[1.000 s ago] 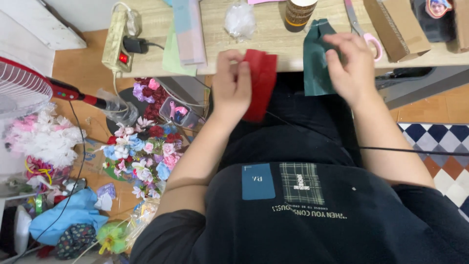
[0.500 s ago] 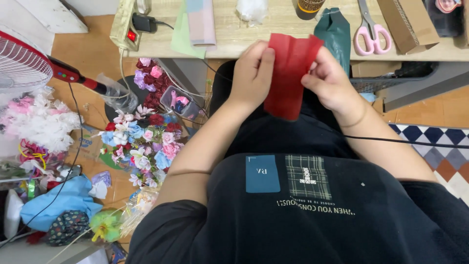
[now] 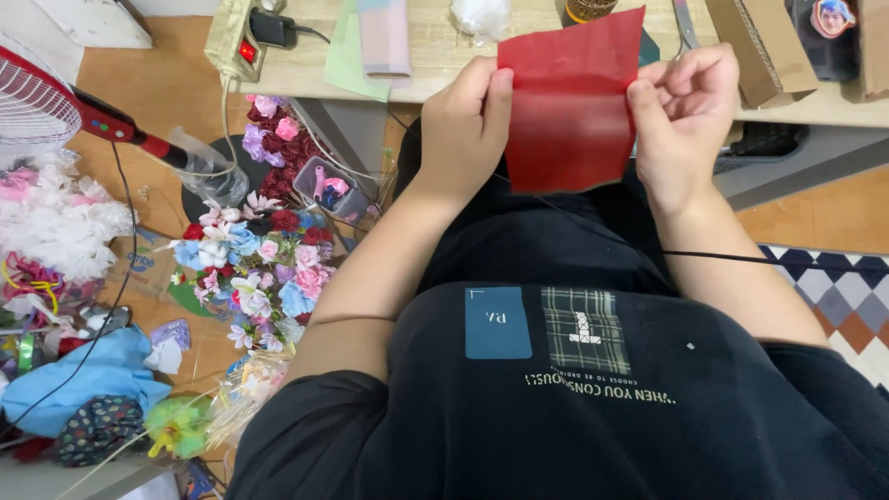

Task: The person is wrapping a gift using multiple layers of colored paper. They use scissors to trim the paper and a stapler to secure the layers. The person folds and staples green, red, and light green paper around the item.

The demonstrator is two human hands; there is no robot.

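Observation:
I hold a flat red sheet [image 3: 569, 102] of paper or thin fabric up in front of me, over my lap and the near edge of the wooden table [image 3: 435, 79]. My left hand [image 3: 466, 125] pinches its left edge. My right hand [image 3: 687, 116] pinches its right edge. The sheet is spread open between both hands. It hides part of a dark green piece [image 3: 650, 48] lying on the table behind it.
On the table lie a power strip [image 3: 243, 42], pale green and pink sheets [image 3: 370, 46], scissors [image 3: 683, 23] and cardboard boxes [image 3: 755, 46]. On the floor to my left sit a heap of artificial flowers [image 3: 255, 250], a red fan [image 3: 56, 102] and blue cloth [image 3: 88, 375].
The red sheet was folded in my left hand while my right hand was at the green piece. Now both hands hold it, unfolded and raised higher.

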